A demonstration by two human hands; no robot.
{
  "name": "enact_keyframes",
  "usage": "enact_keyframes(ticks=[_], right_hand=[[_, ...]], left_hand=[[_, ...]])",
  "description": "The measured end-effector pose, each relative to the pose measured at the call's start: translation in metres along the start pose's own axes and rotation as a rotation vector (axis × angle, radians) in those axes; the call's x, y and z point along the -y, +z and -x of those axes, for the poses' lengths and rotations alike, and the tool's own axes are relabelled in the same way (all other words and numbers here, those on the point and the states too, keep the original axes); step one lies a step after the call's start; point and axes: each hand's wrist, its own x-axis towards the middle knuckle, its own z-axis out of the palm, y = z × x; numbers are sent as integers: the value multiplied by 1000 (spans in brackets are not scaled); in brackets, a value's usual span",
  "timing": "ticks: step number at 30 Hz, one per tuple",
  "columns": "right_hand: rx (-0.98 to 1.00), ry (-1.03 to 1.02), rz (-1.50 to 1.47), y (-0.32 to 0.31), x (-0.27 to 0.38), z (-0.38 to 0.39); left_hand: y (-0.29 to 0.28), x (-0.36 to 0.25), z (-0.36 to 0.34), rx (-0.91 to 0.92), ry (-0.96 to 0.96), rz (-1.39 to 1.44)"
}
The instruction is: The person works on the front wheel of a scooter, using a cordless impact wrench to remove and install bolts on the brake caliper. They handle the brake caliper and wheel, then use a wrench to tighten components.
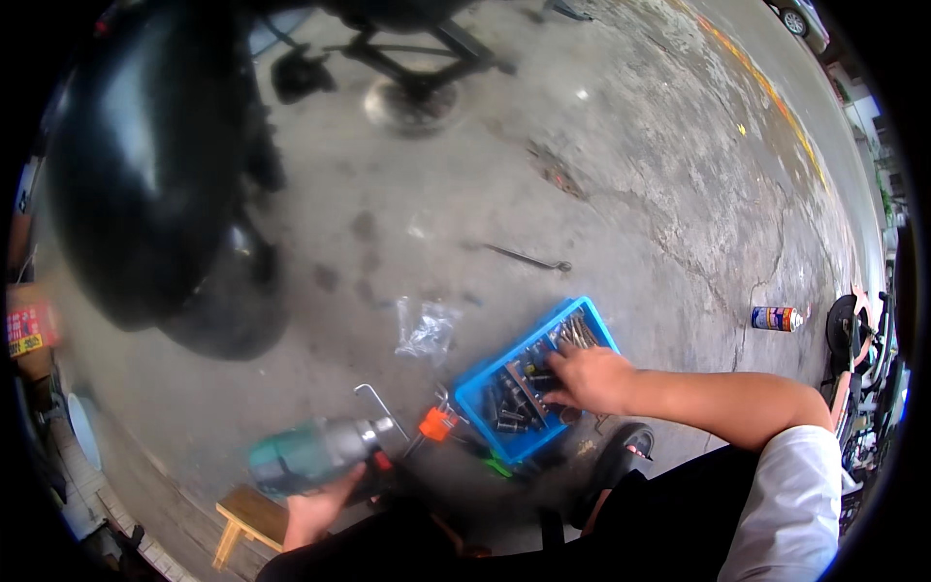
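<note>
My left hand [322,504] is wrapped round the grip of a green and grey cordless impact wrench [308,454], slightly blurred, its nose toward the right. My right hand [593,378] reaches into a blue plastic bin [529,449], thumb and fingers apart over the contents; the fingertips are partly hidden among them. Inside the bin lie dark sockets [512,412] on the left of a divider and long metal bits [579,333] at the far end. An orange hex key holder [438,423] rests on the floor between the wrench and the bin, near a bent metal hex key [376,405].
A black scooter or motorcycle body [145,175] fills the upper left. Beyond the bin lie a clear plastic bag [427,328] and a metal wrench [529,258]. A spray can [776,318] lies on the right. A wooden stool [254,516] stands at lower left.
</note>
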Motion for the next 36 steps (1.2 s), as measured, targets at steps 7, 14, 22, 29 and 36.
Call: enact_keyframes(ticks=[7,14,22,29,36], right_hand=[[74,-31,-620,-32,9,-15],[-98,-429,-754,38,112,-78],[-160,-261,-894,35,164,-79],[-1,-231,-1153,28,145,-79],[178,-214,-1306,32,139,-79]], left_hand=[[21,-22,-30,89,134,8],[37,-45,-55,331,115,395],[26,-40,-45,429,-163,472],[1,-13,-65,-14,210,173],[49,20,-81,503,-419,1102]])
